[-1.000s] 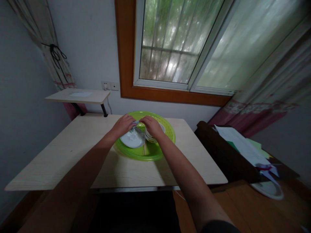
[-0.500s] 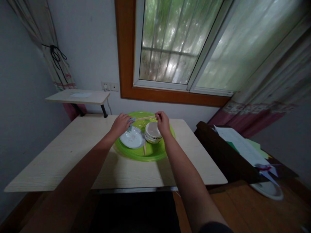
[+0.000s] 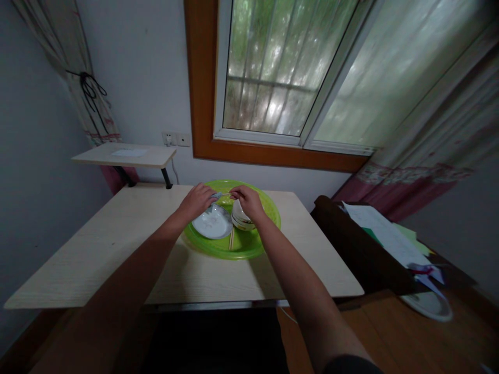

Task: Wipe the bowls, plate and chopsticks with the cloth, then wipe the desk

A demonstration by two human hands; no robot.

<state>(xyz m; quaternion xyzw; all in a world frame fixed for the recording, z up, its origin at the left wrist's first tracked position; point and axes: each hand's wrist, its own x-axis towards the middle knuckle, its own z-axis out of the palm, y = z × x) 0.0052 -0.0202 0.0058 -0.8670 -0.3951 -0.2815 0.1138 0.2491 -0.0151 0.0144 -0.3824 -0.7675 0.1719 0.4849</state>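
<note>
My left hand [image 3: 197, 202] is closed round a light blue cloth [image 3: 217, 196] at the back left of a green tray [image 3: 224, 254]. A pair of wooden chopsticks [image 3: 227, 194] runs out of the cloth towards my right hand [image 3: 248, 201], whose fingers pinch their right end. Only a short length shows between the two hands. Below my left hand lies a white plate [image 3: 211, 223] with a faint pattern. Stacked white bowls [image 3: 241, 222] stand beside it, partly hidden by my right hand. More chopsticks [image 3: 232, 240] lie on the tray near the bowls.
The tray rests on a pale wooden table [image 3: 97, 249]. A raised shelf [image 3: 156, 156] stands at the table's back left. Behind are a wall socket [image 3: 175, 138] and a window. To the right, papers [image 3: 384, 228] lie on a dark brown surface.
My right hand has moved left and slightly down, closer to my left hand. Less of the chopsticks shows between them, and the bowls are more covered.
</note>
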